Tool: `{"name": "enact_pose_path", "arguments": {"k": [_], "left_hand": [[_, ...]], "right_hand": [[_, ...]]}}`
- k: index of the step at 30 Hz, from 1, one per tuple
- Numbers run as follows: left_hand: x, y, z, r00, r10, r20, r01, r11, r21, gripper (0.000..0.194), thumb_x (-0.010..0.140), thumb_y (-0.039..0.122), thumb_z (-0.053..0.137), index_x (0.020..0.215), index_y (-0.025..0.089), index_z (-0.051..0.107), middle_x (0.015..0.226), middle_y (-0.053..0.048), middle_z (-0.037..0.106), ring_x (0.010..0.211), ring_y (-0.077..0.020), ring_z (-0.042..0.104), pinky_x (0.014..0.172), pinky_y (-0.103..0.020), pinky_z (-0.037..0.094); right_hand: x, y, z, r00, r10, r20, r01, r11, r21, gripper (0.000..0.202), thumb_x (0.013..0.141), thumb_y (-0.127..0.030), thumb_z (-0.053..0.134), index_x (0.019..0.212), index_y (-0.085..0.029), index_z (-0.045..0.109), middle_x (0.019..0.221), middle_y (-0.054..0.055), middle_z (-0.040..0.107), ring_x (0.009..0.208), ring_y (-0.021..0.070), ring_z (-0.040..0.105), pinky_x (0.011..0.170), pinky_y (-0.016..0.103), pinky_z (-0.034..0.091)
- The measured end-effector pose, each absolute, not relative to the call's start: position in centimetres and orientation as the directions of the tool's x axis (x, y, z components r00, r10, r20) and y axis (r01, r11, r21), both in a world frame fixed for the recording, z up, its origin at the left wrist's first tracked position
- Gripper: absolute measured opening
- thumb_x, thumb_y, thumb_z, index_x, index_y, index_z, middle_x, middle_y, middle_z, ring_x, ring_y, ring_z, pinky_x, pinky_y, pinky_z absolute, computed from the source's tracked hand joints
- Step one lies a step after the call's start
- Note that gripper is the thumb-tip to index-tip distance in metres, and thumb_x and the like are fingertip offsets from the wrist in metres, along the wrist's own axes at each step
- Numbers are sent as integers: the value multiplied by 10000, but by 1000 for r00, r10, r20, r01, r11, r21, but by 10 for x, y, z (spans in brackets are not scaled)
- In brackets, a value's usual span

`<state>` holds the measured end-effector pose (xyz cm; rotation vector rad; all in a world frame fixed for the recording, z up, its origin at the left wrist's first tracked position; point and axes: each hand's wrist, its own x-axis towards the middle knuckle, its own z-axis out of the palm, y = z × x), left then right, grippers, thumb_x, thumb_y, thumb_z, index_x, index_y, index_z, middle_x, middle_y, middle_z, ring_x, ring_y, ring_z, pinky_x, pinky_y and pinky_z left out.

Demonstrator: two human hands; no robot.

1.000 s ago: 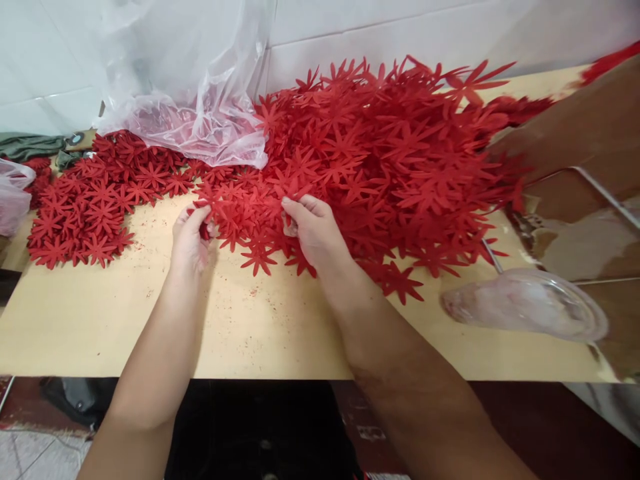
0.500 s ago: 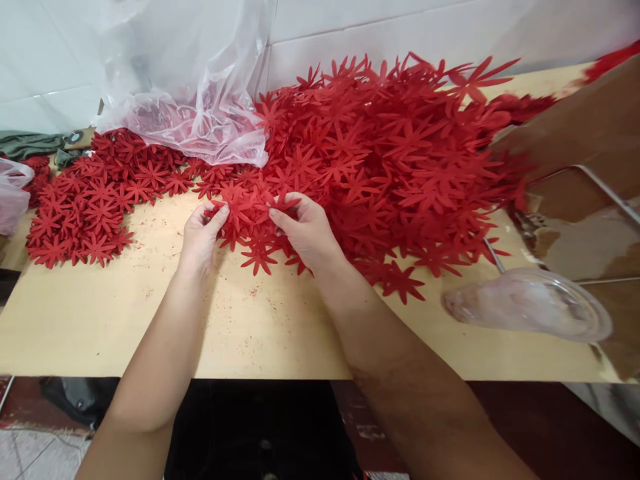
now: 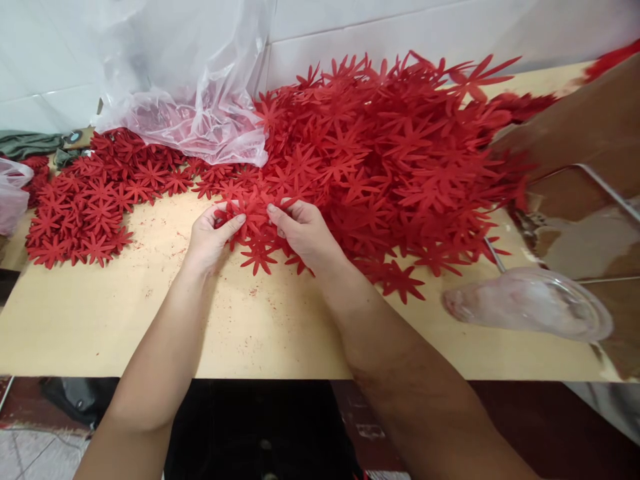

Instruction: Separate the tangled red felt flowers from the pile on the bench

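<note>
Since your left hand (image 3: 210,235) and right hand (image 3: 303,230) both pinch one red flower cutout (image 3: 253,212) at the pile's (image 3: 400,147) near edge, tugging could tear a petal.

No writing, label, brand, number or sign can be read anywhere in the view. The red flower cut-outs (image 3: 380,147) are plain on every face that shows, the clear plastic bag (image 3: 190,100) in the upper left of the frame carries no print, and the tan surface (image 3: 250,327) and the white wall (image 3: 400,27) across the top of the frame are unmarked.
</note>
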<state>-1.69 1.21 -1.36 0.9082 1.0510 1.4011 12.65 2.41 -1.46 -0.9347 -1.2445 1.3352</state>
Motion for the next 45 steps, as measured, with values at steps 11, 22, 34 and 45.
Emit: {"name": "enact_pose_path", "arguments": {"k": [11,22,34,45], "left_hand": [[-15,12,-13,-196,981,-14,-274,-41,961,279,506,182,805,679,167,586,614,60,600,545,-34,540,571,-157,463],[-14,14,-16,-231,973,-2,-189,-43,981,174,633,129,717,712,164,566,662,46,606,598,-48,558,658,-193,472],[-5,11,-21,-129,991,-15,-264,-19,964,195,654,223,725,772,176,578,690,40,617,630,-60,571,658,-198,477],[-19,16,-19,-277,960,-49,-331,-47,943,191,657,269,731,762,184,596,669,37,616,615,-60,566,604,-180,459]], "right_hand": [[129,33,-39,100,922,374,200,349,-915,407,715,-568,613,901,-212,548,892,47,535,773,134,519,669,277,472],[122,20,-26,-22,955,297,20,297,-955,449,719,-591,599,950,-206,612,907,61,634,825,155,596,804,342,498],[113,19,-25,-253,961,110,-262,42,-964,448,534,-520,764,772,-210,544,678,-32,543,625,87,500,660,266,468],[128,19,-18,-390,915,105,-105,69,-992,336,583,-292,773,857,-181,613,636,-59,487,550,46,429,528,217,392]]}}
